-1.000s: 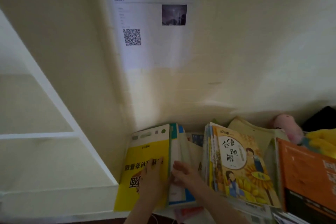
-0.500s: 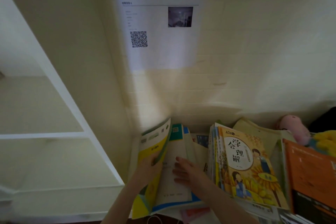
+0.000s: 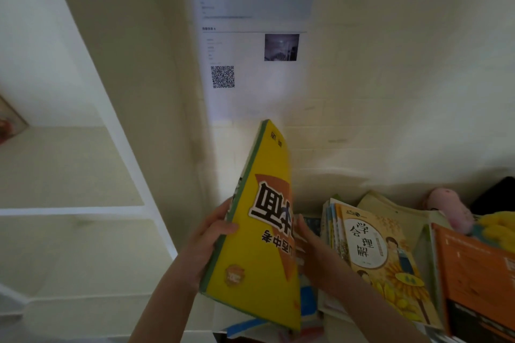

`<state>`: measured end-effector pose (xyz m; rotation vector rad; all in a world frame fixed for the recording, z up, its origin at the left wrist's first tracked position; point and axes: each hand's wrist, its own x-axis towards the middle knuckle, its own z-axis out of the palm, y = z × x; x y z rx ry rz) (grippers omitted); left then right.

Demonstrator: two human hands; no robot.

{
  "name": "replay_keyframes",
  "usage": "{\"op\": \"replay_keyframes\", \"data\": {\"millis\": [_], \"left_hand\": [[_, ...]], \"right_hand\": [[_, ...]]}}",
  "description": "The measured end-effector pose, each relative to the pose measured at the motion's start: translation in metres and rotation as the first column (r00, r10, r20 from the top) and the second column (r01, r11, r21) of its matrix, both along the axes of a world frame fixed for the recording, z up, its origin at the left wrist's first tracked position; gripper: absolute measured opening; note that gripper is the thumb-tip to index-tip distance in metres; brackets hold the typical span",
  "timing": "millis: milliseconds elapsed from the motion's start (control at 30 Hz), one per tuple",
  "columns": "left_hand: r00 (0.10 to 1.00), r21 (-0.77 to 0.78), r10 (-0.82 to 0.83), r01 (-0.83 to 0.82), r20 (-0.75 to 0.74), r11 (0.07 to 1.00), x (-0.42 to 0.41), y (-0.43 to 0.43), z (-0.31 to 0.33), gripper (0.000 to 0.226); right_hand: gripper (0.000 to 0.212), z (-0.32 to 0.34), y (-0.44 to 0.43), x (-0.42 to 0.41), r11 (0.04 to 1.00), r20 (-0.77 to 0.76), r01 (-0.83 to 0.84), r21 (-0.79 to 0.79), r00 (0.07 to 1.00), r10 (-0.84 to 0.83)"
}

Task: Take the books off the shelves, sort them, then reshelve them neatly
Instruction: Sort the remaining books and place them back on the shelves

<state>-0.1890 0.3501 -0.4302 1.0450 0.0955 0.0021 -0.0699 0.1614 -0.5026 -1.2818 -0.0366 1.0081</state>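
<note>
A person's left hand (image 3: 207,239) grips the spine edge of a large yellow book (image 3: 260,234), fingers clamped over its green-trimmed side with the thumb pressed on the cover, holding it tilted up on end above the other books. The right hand (image 3: 308,245) rests against the book's far edge, partly hidden behind the cover, so whether its fingers are closed or spread cannot be told. Just to the right, a stack of thin books (image 3: 333,227) leans together, fronted by a sunflower-cover book (image 3: 387,264) with 2 cartoon children. An orange book (image 3: 473,273) stands at the far right, with a pink plush toy (image 3: 452,207) and a yellow plush toy (image 3: 498,227) behind it. A blue-edged book (image 3: 245,326) lies beneath the lifted volume. At left, a white shelf unit (image 3: 83,210) shows bare boards. A printed sheet (image 3: 250,44) bearing a QR code (image 3: 222,76) and a small photo hangs on the cream wall (image 3: 404,64).
</note>
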Motion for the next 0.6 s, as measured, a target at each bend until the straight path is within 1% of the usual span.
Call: {"op": "replay_keyframes", "data": {"millis": [33, 100, 133, 167, 200, 233, 267, 367, 400, 467, 500, 567, 600], "left_hand": [[0.999, 0.000, -0.026, 0.026, 0.034, 1.000, 0.006, 0.003, 0.003, 0.061], [0.989, -0.011, -0.093, 0.095, 0.112, 0.995, 0.017, 0.005, 0.010, 0.056], [0.979, -0.046, -0.128, 0.137, 0.161, 0.989, 0.021, 0.005, 0.012, 0.053], [0.972, -0.093, -0.146, 0.165, 0.186, 0.982, 0.025, 0.005, 0.014, 0.054], [0.977, -0.123, -0.130, 0.151, 0.166, 0.981, 0.026, 0.004, 0.018, 0.059], [0.986, -0.124, -0.100, 0.116, 0.131, 0.985, 0.026, 0.004, 0.019, 0.065], [0.992, -0.115, -0.081, 0.092, 0.097, 0.989, 0.027, 0.005, 0.018, 0.071], [0.992, -0.030, -0.115, 0.114, -0.043, 0.993, 0.025, -0.004, 0.009, 0.084], [0.989, 0.015, -0.115, 0.116, -0.091, 0.993, 0.022, -0.013, 0.003, 0.084], [0.975, 0.096, -0.117, 0.137, -0.192, 0.986, 0.019, -0.033, -0.009, 0.076], [0.959, 0.146, -0.146, 0.185, -0.245, 0.972, 0.019, -0.044, -0.013, 0.070], [0.896, 0.269, -0.236, 0.350, -0.378, 0.897, 0.019, -0.066, -0.021, 0.055], [0.850, 0.294, -0.285, 0.439, -0.443, 0.849, 0.021, -0.076, -0.025, 0.045]], "right_hand": [[0.099, 0.008, -0.003, 0.001, 0.998, -0.012, -0.034, 0.043, 0.999, 0.035], [0.093, 0.023, -0.010, 0.007, 0.985, -0.021, -0.060, 0.161, 0.998, 0.064], [0.090, 0.031, -0.016, 0.009, 0.978, -0.030, -0.040, 0.206, 0.998, 0.047], [0.091, 0.036, -0.023, 0.013, 0.971, -0.056, 0.007, 0.238, 0.998, 0.007], [0.097, 0.040, -0.030, 0.016, 0.962, -0.083, 0.068, 0.264, 0.995, -0.048], [0.102, 0.044, -0.038, 0.020, 0.954, -0.086, 0.138, 0.266, 0.989, -0.119], [0.101, 0.048, -0.046, 0.023, 0.943, -0.057, 0.210, 0.260, 0.978, -0.202], [0.069, 0.062, -0.071, 0.031, 0.913, 0.169, 0.350, 0.211, 0.907, -0.386], [0.069, 0.066, -0.079, 0.032, 0.910, 0.249, 0.366, 0.194, 0.879, -0.407], [0.083, 0.080, -0.094, 0.035, 0.924, 0.366, 0.351, 0.149, 0.849, -0.381], [0.082, 0.087, -0.102, 0.039, 0.939, 0.413, 0.328, 0.104, 0.844, -0.341], [0.062, 0.104, -0.115, 0.056, 0.962, 0.513, 0.268, -0.050, 0.833, -0.206], [0.054, 0.110, -0.120, 0.068, 0.962, 0.561, 0.226, -0.150, 0.821, -0.106]]}}
